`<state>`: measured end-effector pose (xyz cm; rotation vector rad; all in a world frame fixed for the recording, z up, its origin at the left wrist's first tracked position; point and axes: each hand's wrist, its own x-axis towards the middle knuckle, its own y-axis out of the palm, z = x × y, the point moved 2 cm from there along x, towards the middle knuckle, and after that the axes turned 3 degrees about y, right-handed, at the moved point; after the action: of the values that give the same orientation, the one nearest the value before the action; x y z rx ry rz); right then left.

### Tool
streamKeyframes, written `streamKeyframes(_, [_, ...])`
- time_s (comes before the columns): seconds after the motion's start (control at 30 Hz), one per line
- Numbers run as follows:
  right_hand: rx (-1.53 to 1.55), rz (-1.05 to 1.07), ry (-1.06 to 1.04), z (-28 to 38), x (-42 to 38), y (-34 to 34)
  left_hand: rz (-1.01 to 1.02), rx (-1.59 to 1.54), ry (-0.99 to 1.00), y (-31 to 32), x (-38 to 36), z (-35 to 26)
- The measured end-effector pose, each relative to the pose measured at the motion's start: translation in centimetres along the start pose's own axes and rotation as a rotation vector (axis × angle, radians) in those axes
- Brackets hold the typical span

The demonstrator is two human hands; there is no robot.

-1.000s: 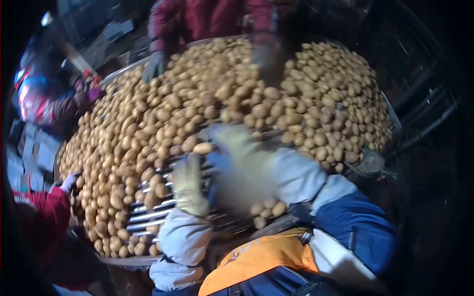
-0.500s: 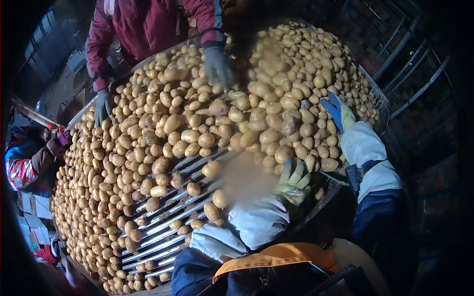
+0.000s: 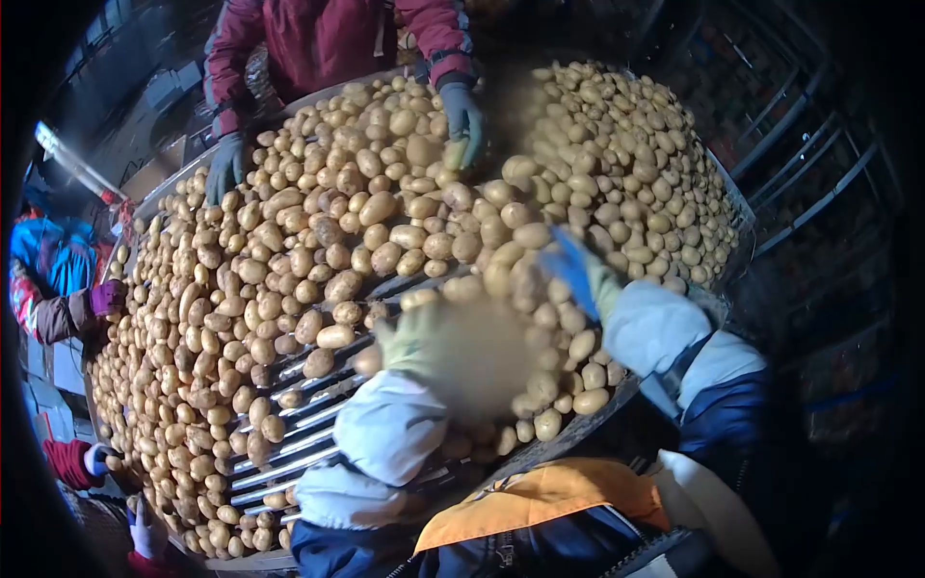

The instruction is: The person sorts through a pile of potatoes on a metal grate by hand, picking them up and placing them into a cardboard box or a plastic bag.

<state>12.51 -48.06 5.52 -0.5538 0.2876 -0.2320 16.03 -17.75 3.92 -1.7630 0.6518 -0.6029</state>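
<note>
Smooth, rounded potatoes (image 3: pixel 379 207), tan-skinned and some smudged with dark soil, heap around the slatted rack (image 3: pixel 303 451), whose straight, shiny metal bars run side by side in the worktop (image 3: pixel 576 431). They range from nearly round to long ovals, and a few lie loose on the bars.

The left hand (image 3: pixel 416 342), in a pale yellowish knitted-looking glove, is over the right part of the rack, close to potatoes; a blurred patch covers its fingers, so I cannot tell whether it grips. The right hand (image 3: pixel 581 277), blue-coated on the palm side, is right of the rack, open with fingers stretched against potatoes and smeared by motion. Soft, creased pale cloth sleeves (image 3: pixel 390 424) cover both forearms.

Beyond the rack, a person in a maroon padded jacket (image 3: pixel 323 48) has a grey-gloved hand (image 3: pixel 462 123) at a yellowish potato.

Half a second earlier, the right hand lay farther right of the rack; now it has come in toward it. The left hand, then off the rack's right end, is now over the bars, and potatoes crowd more thickly at that end.
</note>
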Motion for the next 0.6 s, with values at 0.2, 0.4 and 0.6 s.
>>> streamKeyframes(0.2, [-0.048, 0.150, -0.094, 5.7, -1.4, 16.5, -0.065, 0.036, -0.345, -5.6, -9.1, 11.7])
streamKeyframes(0.4, [0.081, 0.374, -0.246, 13.3, -5.8, 27.9, 0.155, 0.007, -0.711, -6.7, -18.5, 22.7])
streamKeyframes(0.6, [1.134, 0.225, 0.249, 10.1, 2.2, 12.9, -0.495, 0.231, -0.750, -9.0, -18.5, 17.0])
